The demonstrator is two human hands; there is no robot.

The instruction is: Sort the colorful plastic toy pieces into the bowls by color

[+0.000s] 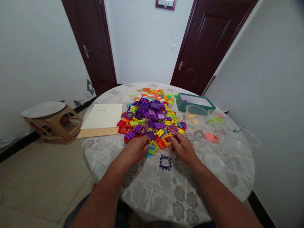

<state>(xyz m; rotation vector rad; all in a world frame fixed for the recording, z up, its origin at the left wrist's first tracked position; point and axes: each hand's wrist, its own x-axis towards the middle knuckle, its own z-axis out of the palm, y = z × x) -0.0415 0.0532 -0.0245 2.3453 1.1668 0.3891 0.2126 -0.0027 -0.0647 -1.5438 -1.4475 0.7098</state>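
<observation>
Two doors of dark wood, the left door [95, 47] and the right door [204, 41], flank a white wall behind the round table under a grey flowered cloth [154, 193]. On it lies a heap of multicoloured plastic interlocking blocks [152, 115]. The left hand [136, 148] and right hand [181, 146] curl at its near edge, either side of a lone purple square frame piece [165, 162]. Whether the bent fingers pinch any block cannot be told.

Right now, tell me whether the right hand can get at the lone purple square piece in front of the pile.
Probably yes. The purple square piece lies alone on the tablecloth just beside the right hand, apart from the pile, with nothing between them.
</observation>
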